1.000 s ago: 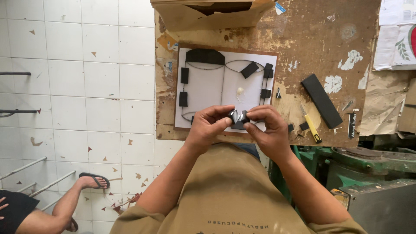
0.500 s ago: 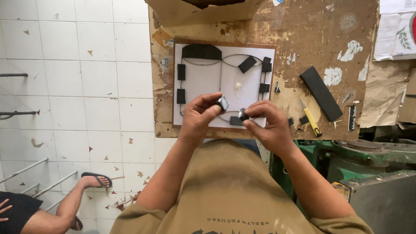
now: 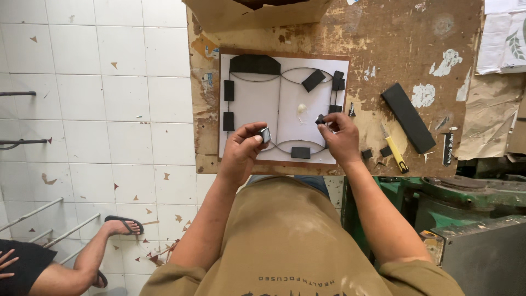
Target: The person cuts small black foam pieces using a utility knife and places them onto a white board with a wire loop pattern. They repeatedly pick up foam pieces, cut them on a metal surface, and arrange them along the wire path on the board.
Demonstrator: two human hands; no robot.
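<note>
Both hands hover over the white board's [image 3: 257, 104] near edge; left hand [image 3: 244, 151] pinches a small grey piece [image 3: 266, 134], right hand [image 3: 339, 137] pinches a small black piece [image 3: 320, 118]; bare board lies between them; a yellow knife [image 3: 395, 153] lies right of the board on the worktop [image 3: 383, 66].

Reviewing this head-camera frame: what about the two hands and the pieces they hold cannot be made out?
- Small piece in the left hand: fingers cover most of it; only a grey end shows.
- Dark bit pinched by the right hand: too small to identify.
- White board: both hands hide parts of its lower edge and wire outline.
- Cardboard box: cut off by the top edge.
- Black strip material: unclear.
</note>
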